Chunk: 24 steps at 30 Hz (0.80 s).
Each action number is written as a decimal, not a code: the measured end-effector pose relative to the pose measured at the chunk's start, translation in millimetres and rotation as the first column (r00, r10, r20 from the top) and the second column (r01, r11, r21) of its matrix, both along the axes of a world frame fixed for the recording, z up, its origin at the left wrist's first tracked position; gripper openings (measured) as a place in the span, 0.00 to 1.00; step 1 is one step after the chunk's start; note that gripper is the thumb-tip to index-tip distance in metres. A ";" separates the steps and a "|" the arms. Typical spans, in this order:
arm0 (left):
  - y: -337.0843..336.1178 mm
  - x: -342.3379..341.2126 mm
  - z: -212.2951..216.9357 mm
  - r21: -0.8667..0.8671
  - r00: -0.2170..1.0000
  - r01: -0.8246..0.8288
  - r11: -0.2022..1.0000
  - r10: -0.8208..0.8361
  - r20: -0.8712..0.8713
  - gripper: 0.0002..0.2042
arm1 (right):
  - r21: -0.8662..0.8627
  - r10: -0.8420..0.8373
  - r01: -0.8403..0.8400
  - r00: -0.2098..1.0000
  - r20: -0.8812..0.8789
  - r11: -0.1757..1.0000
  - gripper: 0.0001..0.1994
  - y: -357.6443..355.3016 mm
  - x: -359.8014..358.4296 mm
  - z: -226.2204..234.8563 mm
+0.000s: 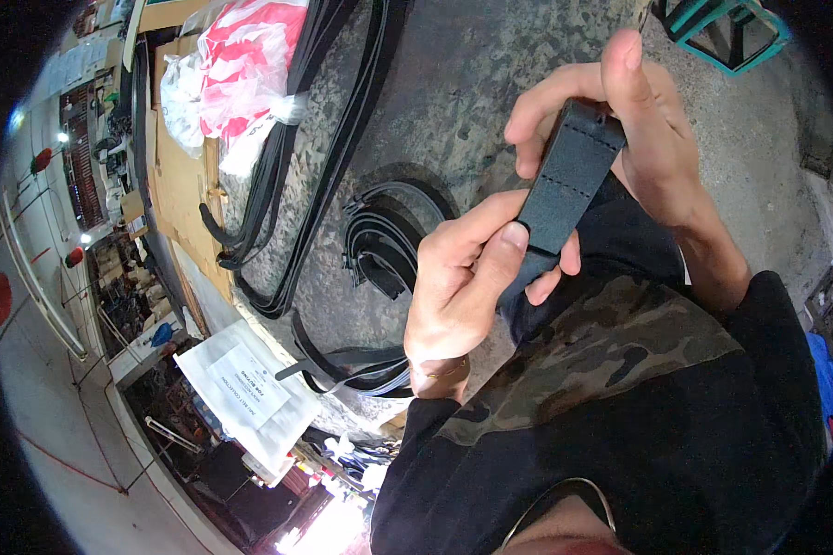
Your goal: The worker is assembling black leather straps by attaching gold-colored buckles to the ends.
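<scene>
A folded black leather belt end (pixel 569 176) with stitched cross lines is held up over my lap. My left hand (pixel 467 268) is closed on its lower part, thumb on the face and fingertips showing past the far edge. Around the upper end curls my right hand (pixel 657 139), its fingers behind the leather and its thumb raised off it. What lies between the right fingers and the belt's back is hidden. Left of my hands a coil of black belts (pixel 379 231) lies on the worn table (pixel 463 83).
Long black straps (pixel 333 157) run along the table's left side. Beyond them are a red-and-white plastic bag (pixel 250 65) and cardboard (pixel 180 190). A white sheet with a printed label (pixel 250 393) hangs at lower left. A green metal frame (pixel 731 37) stands at upper right.
</scene>
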<state>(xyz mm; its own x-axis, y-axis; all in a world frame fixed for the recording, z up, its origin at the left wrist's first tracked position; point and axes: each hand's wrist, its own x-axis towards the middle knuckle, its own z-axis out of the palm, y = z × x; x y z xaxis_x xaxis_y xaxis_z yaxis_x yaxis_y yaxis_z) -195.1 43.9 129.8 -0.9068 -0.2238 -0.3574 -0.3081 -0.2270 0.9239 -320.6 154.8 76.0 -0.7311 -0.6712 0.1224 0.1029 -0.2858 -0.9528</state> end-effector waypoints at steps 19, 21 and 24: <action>-42.2 -41.1 -27.1 -0.405 0.898 0.436 0.803 -0.355 0.261 0.14 | 0.380 0.126 -0.132 0.991 0.040 0.915 0.12 10.3 -56.7 -22.7; -40.5 -49.3 -47.4 -0.489 0.953 0.300 0.819 -0.274 0.126 0.16 | 0.365 0.121 -0.104 0.992 -0.025 0.925 0.12 1.6 -56.6 -15.5; -35.0 -61.8 -47.9 -0.306 0.992 0.125 0.944 -0.128 0.012 0.13 | 0.323 0.121 -0.100 0.992 -0.047 0.941 0.13 -2.9 -56.9 3.0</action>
<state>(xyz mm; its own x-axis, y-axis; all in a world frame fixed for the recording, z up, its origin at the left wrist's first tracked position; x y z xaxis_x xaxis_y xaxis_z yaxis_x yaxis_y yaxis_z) -256.9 8.9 82.0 -0.9371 -0.2045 -0.2830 -0.3087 0.1069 0.9451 -377.5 151.9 78.9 -0.6478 -0.7589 -0.0665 0.0508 0.0441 -0.9977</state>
